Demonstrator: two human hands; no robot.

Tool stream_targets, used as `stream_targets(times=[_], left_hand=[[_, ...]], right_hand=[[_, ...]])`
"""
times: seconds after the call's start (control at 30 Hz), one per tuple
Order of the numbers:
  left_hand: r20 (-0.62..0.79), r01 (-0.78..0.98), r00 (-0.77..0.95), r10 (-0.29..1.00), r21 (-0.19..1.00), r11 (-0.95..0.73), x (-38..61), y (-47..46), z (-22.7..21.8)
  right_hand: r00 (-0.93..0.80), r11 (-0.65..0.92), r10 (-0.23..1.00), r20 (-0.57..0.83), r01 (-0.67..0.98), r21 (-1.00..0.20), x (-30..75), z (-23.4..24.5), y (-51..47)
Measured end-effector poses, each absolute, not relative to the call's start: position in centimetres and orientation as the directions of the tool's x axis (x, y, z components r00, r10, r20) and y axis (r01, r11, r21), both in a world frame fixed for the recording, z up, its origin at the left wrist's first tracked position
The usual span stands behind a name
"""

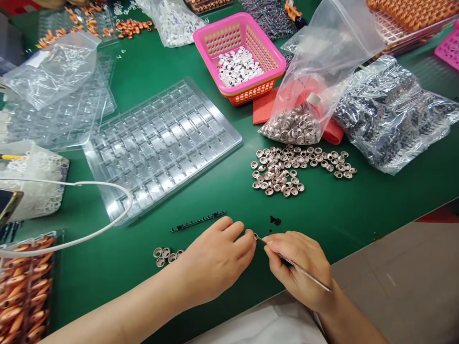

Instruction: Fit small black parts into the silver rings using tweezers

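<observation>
my left hand [219, 255] pinches what looks like a small metal ring [256, 236] over the tabletop [222, 191], at the tip of a slim metal tool [311, 277] my right hand [303, 263] grips pen-like. likely light, stiff, slippery; i'd hold its outer rim.

satiny metal rings [278, 174], glossy clear plastic tray [163, 149], smooth tabletop [222, 191], shiny metal tool [304, 272]

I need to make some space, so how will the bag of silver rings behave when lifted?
The bag will probably flop and fold, since its film looks thin and creased. Its weight likely sits low, with the rings heaped at the bottom. They may slide about, as they look loose.
</observation>
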State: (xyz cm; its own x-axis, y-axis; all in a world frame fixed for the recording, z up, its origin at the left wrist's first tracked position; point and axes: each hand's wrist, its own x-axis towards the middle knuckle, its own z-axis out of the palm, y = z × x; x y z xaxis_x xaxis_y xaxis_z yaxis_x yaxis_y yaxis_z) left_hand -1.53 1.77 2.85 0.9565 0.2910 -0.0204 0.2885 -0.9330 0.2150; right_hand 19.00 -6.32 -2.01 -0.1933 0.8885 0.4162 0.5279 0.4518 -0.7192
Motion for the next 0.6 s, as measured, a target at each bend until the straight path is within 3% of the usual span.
stream_targets(times=[0.6], left_hand=[[-0.015, 0.301, 0.952, 0.305, 0.218, -0.928, -1.52, 1.33, 2.48]], right_hand=[[-0.232, 0.5, 0.858, 0.459, 0.586, -0.637, 18.98, -1.81, -6.42]])
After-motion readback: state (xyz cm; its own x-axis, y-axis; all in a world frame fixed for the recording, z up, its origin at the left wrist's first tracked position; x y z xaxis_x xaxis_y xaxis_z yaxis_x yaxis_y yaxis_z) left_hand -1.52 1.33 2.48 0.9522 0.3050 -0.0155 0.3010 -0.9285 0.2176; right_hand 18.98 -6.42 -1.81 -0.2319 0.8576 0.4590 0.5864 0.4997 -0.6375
